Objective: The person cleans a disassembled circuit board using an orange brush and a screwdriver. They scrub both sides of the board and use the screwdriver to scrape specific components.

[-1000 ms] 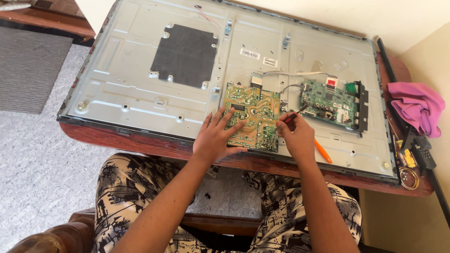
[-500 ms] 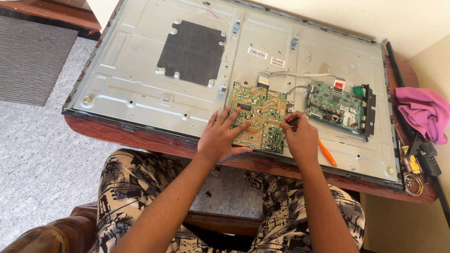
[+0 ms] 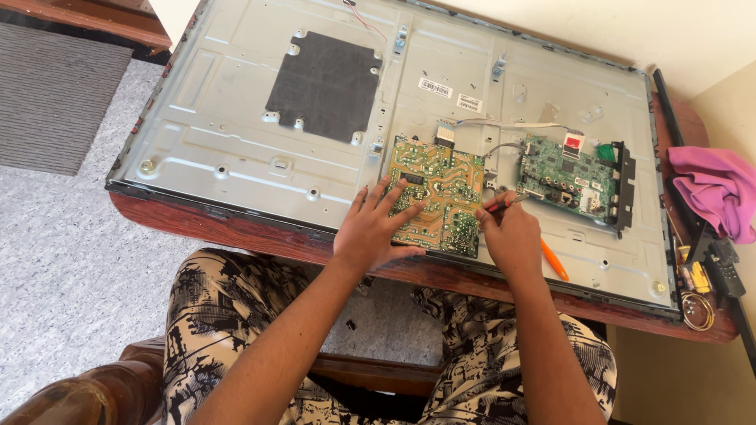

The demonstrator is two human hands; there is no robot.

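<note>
Pointing up-right: screwdriver (image 3: 504,205), shaft slanted.

- Speckled grey floor (image 3: 55,260) seen at left, w/ grey mat (image 3: 55,94).
- Cream wall (image 3: 551,24) lit brightly.
- Reddish wood table (image 3: 236,232) edge seen.

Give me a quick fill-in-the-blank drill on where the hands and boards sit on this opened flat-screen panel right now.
1. The left hand lies spread flat on the yellow-green circuit board, and the smaller dark green circuit board sits to its ____.
2. The right hand grips a thin ____-handled tool at the yellow-green board's right edge.
3. The crumpled cloth beside the grey metal back panel is ____.

Missing words: right; red; pink
</note>
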